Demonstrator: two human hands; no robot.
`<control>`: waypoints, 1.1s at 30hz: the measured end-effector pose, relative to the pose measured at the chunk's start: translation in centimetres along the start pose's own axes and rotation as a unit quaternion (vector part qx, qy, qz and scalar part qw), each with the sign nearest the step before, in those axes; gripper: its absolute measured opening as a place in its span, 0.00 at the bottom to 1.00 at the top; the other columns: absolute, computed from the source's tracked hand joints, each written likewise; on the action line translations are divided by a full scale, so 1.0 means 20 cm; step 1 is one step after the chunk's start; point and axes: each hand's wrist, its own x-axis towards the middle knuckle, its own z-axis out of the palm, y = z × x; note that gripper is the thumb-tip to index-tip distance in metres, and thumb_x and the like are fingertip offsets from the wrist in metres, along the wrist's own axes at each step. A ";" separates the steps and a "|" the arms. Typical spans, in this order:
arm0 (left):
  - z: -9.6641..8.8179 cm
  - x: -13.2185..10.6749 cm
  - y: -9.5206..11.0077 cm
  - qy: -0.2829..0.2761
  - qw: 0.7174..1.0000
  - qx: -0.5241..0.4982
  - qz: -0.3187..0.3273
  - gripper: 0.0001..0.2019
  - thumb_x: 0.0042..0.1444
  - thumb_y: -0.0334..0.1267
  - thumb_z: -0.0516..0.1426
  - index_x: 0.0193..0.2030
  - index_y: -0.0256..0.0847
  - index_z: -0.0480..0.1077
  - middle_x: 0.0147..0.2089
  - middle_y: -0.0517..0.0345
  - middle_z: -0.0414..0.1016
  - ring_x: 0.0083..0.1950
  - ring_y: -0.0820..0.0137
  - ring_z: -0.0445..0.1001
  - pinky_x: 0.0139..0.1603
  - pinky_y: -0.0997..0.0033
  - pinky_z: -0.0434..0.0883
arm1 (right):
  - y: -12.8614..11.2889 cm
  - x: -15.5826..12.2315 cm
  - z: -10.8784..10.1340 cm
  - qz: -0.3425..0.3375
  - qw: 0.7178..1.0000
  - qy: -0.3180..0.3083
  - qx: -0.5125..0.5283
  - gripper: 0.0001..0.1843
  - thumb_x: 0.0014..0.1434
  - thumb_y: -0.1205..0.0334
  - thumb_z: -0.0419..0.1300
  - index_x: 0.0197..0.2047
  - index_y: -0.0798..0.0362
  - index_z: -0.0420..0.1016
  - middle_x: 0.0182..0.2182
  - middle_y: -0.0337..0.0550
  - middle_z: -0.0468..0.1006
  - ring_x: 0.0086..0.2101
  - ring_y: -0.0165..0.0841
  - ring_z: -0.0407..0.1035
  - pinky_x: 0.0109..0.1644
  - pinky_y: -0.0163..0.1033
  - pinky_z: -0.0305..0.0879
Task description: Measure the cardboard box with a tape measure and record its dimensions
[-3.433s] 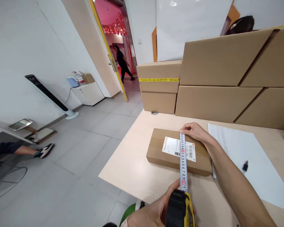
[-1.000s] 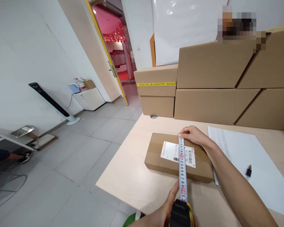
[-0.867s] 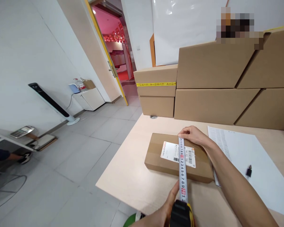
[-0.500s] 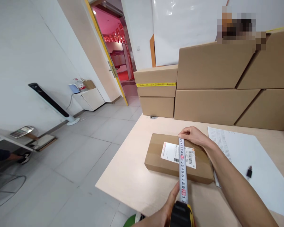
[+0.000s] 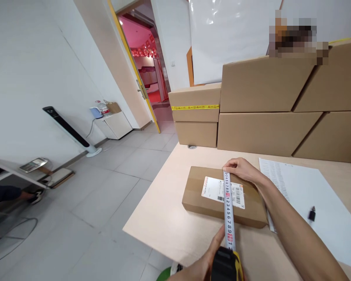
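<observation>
A flat brown cardboard box (image 5: 194,205) lies on the pale table (image 5: 155,218), with a white shipping label (image 5: 211,188) on its top. Across the box and label runs the white blade of a black and yellow tape measure (image 5: 224,264). At the bottom of the view, my left hand (image 5: 207,260) grips the tape measure's case, its fingers partly hidden behind it. My right hand (image 5: 240,169) pinches the blade's free end at the far edge of the box. Between the near edge and the case, the blade spans past the box over the table.
Large cardboard boxes (image 5: 256,130) are stacked along the table's far side. On the right, printed paper sheets (image 5: 298,187) lie under a black pen (image 5: 312,214). Beyond the table's left edge are floor, a tower fan (image 5: 67,127) and a person's foot (image 5: 36,196).
The whole view has shifted slightly, so everything sits a little farther right and lower. Both hands keep their hold, and the tape stays stretched across the box.
</observation>
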 end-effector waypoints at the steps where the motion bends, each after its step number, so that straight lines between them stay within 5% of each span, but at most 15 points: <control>1: 0.00 -0.02 0.02 -0.001 1.000 0.009 0.002 0.65 0.32 0.53 0.71 0.71 0.46 0.34 0.52 0.41 0.71 0.51 0.47 0.72 0.54 0.48 0.64 | -0.03 -0.02 -0.01 -0.011 1.000 0.012 0.003 0.16 0.54 0.50 0.59 0.31 0.53 0.80 0.34 0.45 0.80 0.36 0.38 0.72 0.41 0.40 0.65; 5: 0.00 -0.14 0.09 0.035 0.998 0.009 0.060 0.63 0.36 0.44 0.71 0.70 0.53 0.31 0.52 0.44 0.68 0.49 0.51 0.72 0.49 0.52 0.66 | -0.24 -0.15 -0.11 -0.040 0.991 0.126 0.010 0.19 0.59 0.47 0.54 0.47 0.47 0.78 0.48 0.44 0.77 0.45 0.40 0.70 0.50 0.43 0.63; 8: -0.01 -0.25 0.16 0.157 0.979 -0.061 0.116 0.57 0.44 0.46 0.67 0.68 0.67 0.26 0.50 0.53 0.67 0.41 0.58 0.75 0.38 0.58 0.71 | -0.38 -0.32 -0.21 -0.025 0.979 0.198 -0.027 0.20 0.60 0.44 0.53 0.49 0.42 0.76 0.49 0.43 0.77 0.46 0.41 0.71 0.46 0.44 0.66; 10: -0.06 -0.31 0.19 0.269 0.948 -0.079 0.152 0.51 0.50 0.46 0.63 0.66 0.72 0.26 0.48 0.56 0.68 0.40 0.61 0.75 0.35 0.61 0.73 | -0.38 -0.46 -0.24 0.001 0.972 0.222 -0.079 0.20 0.59 0.41 0.53 0.49 0.38 0.76 0.49 0.43 0.76 0.46 0.44 0.70 0.38 0.44 0.67; 13: -0.18 -0.38 0.20 0.357 0.904 -0.028 0.235 0.57 0.40 0.47 0.69 0.68 0.68 0.32 0.52 0.54 0.68 0.54 0.50 0.70 0.41 0.57 0.74 | -0.24 -0.69 -0.20 0.053 0.961 0.239 -0.126 0.22 0.56 0.38 0.52 0.48 0.34 0.75 0.52 0.44 0.75 0.45 0.49 0.71 0.26 0.44 0.65; 15: -0.25 -0.41 0.19 0.360 0.894 0.011 0.268 0.61 0.34 0.48 0.71 0.69 0.61 0.36 0.57 0.49 0.66 0.64 0.44 0.59 0.48 0.52 0.72 | -0.08 -0.84 -0.11 0.099 0.959 0.228 -0.136 0.22 0.57 0.38 0.51 0.51 0.32 0.73 0.53 0.44 0.75 0.47 0.50 0.71 0.31 0.49 0.69; 18: -0.31 -0.39 0.16 0.343 0.902 0.007 0.263 0.59 0.37 0.49 0.69 0.70 0.56 0.36 0.60 0.44 0.65 0.66 0.44 0.54 0.51 0.50 0.71 | 0.11 -1.00 0.09 0.145 0.960 0.223 -0.090 0.27 0.57 0.38 0.50 0.59 0.33 0.66 0.56 0.42 0.72 0.56 0.50 0.64 0.54 0.59 0.65; 23: -0.33 -0.30 0.14 0.294 0.925 -0.049 0.235 0.55 0.41 0.46 0.67 0.70 0.54 0.37 0.60 0.46 0.67 0.63 0.48 0.61 0.51 0.51 0.71 | 0.10 -1.03 0.30 0.163 0.972 0.169 -0.025 0.41 0.56 0.39 0.53 0.69 0.39 0.46 0.63 0.45 0.62 0.60 0.48 0.59 0.56 0.51 0.66; 29: -0.34 -0.29 0.32 0.239 0.932 -0.025 0.270 0.51 0.44 0.47 0.65 0.70 0.54 0.40 0.60 0.46 0.66 0.65 0.47 0.58 0.49 0.52 0.73 | -0.12 -0.91 0.16 0.168 0.965 0.175 -0.100 0.42 0.52 0.39 0.59 0.67 0.39 0.53 0.49 0.48 0.78 0.48 0.51 0.72 0.43 0.50 0.73; 33: -0.34 -0.23 0.49 0.213 0.928 0.012 0.306 0.49 0.46 0.45 0.65 0.70 0.53 0.39 0.58 0.46 0.68 0.64 0.47 0.59 0.48 0.51 0.74 | -0.13 -0.79 0.03 0.081 0.965 0.200 -0.149 0.43 0.50 0.39 0.61 0.66 0.42 0.56 0.50 0.48 0.75 0.48 0.48 0.71 0.48 0.50 0.71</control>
